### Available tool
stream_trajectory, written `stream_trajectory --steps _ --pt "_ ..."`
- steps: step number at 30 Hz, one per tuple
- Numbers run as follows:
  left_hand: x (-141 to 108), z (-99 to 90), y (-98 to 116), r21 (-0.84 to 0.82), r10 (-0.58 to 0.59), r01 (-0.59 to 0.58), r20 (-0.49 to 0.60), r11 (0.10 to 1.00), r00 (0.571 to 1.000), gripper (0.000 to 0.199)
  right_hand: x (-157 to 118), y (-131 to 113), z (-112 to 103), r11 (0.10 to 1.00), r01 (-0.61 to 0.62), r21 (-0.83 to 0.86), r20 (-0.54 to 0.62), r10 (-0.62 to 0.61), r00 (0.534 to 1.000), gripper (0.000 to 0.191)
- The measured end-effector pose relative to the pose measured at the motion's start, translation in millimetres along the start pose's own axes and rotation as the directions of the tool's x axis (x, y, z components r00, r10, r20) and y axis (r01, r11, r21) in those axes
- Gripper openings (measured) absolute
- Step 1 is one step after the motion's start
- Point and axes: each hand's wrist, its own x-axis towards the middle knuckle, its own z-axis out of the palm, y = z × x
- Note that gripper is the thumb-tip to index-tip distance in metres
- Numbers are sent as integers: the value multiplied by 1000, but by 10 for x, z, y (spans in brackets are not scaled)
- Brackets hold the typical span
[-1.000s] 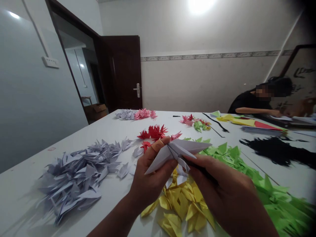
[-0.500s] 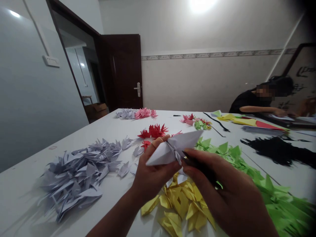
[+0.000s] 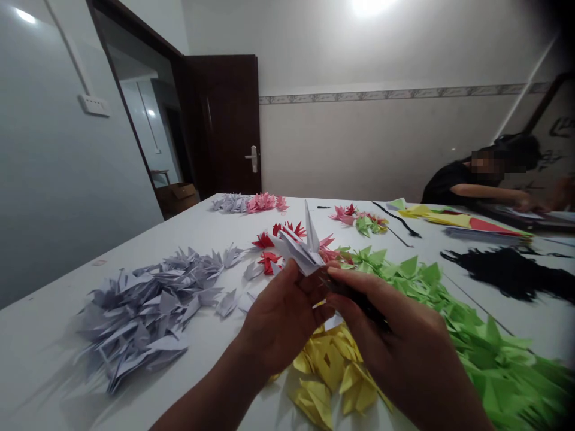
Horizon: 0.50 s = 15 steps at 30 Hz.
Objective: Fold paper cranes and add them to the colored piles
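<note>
A white folded-paper crane (image 3: 300, 250) is pinched between the thumb and fingers of my left hand (image 3: 276, 320), raised above the table. One slim point of the crane sticks upward. Closed around a slim black tool (image 3: 362, 301) is my right hand (image 3: 404, 341); the tool's thin tip is close to the crane's lower edge, and its kind is unclear because my fingers cover most of it. Yellow folded-paper pieces (image 3: 330, 359) lie below my hands. A pile of white paper cranes (image 3: 153, 305) spreads to the left, and green paper cranes (image 3: 471, 329) spread to the right.
Red paper cranes (image 3: 269, 262) lie behind my hands; pink ones (image 3: 263, 202) sit at the far edge. Black strands (image 3: 503, 272) and stacked colored paper (image 3: 476, 223) are on the right. Another person (image 3: 462, 182) leans over the table at far right.
The crane has turned in my left hand, from its broad wings lying sideways to one point standing up. The right hand's tool has shifted slightly left and now sits below the crane.
</note>
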Motion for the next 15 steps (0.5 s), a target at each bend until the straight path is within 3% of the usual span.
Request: stream_trajectory --steps 15 --pt "0 -28 -46 51 0 1 -26 999 1000 25 7 7 -10 999 -33 -30 4 33 999 24"
